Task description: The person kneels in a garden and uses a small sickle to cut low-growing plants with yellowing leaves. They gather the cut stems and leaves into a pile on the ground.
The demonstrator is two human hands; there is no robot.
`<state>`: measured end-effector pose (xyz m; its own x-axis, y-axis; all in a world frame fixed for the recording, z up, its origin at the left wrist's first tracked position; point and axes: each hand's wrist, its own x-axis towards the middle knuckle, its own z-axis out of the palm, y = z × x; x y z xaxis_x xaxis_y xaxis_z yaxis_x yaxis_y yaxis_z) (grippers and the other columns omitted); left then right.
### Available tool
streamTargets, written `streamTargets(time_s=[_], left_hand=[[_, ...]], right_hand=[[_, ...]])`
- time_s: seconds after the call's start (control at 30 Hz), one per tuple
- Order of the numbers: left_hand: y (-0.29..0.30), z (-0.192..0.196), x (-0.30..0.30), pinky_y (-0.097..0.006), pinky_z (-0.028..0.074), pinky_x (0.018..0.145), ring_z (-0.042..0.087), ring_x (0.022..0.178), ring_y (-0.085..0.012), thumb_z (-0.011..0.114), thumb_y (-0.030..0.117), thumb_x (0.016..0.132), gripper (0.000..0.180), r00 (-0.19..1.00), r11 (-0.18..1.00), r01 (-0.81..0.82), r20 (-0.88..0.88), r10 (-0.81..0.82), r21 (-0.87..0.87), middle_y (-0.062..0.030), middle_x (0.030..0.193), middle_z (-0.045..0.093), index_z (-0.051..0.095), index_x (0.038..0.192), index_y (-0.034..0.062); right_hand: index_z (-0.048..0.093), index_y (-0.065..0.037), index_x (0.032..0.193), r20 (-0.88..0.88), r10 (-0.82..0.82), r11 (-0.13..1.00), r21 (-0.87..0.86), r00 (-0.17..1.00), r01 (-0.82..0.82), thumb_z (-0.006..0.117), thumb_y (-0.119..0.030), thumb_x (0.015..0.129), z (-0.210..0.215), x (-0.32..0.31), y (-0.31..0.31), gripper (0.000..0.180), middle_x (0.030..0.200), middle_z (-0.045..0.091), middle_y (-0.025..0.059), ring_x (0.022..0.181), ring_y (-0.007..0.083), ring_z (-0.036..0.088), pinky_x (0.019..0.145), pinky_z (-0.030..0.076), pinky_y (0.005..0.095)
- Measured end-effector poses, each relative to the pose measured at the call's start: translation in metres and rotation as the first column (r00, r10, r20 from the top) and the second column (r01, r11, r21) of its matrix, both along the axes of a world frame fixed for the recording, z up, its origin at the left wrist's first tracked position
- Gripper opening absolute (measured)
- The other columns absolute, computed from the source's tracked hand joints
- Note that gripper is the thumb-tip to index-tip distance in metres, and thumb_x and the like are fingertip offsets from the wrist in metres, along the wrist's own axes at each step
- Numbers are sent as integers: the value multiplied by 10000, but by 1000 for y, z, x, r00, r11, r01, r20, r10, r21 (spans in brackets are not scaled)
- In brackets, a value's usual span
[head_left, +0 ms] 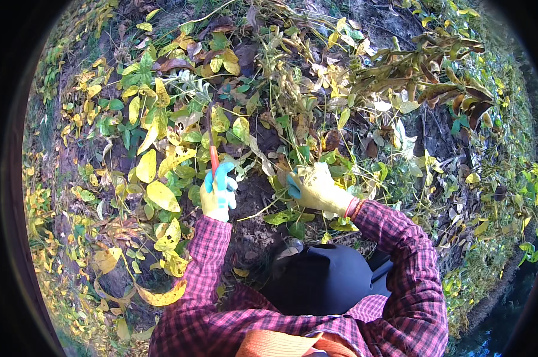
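My left hand (219,189), in a yellow and light-blue work glove, is closed around the red handle (213,158) of a sickle. The sickle's thin dark blade (209,119) points away from me and hooks at its far end among the leaves. To the right, my right hand (319,187) wears a matching glove, its fingers curled in around bean plant stems (298,156) close to the ground. Leaves and the back of the glove partly hide that grip. Large yellow leaves (162,195) lie just left of the sickle.
Bean plants with dry brown pods (435,77) lean in at the upper right. Yellow and green foliage (66,178) spreads on the left over dark soil (251,238). My dark-clad knee (322,276) is below my hands. Grass (489,268) borders the right.
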<state>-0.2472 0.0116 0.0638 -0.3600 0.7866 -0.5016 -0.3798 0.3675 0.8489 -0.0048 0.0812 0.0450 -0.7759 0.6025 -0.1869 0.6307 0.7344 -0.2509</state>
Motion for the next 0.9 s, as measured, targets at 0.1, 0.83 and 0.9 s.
streamTargets(time_s=[0.1,0.83,0.9], left_hand=[[-4,-5,9,-187,310,341,457,478,-41,540,298,945,315,999,997,9,-41,-6,78,14,697,546,572,1124,41],[-105,-6,28,-210,327,410,403,457,-56,446,378,967,393,861,847,498,223,-457,-186,17,608,473,592,1084,33],[-132,-7,25,-210,345,419,417,460,-55,445,380,966,399,840,821,538,211,-500,-191,21,618,487,586,1090,29]], right_hand=[[589,-80,874,-119,-73,997,11,990,75,580,-318,817,19,12,-8,245,806,580,95,728,290,588,630,387,421],[593,-102,907,-298,-278,960,-68,913,271,633,-327,805,12,50,-29,251,762,592,84,683,297,593,620,425,420],[608,-107,893,-139,-287,957,9,948,291,624,-353,811,4,75,-45,260,768,607,102,737,309,613,653,446,425]])
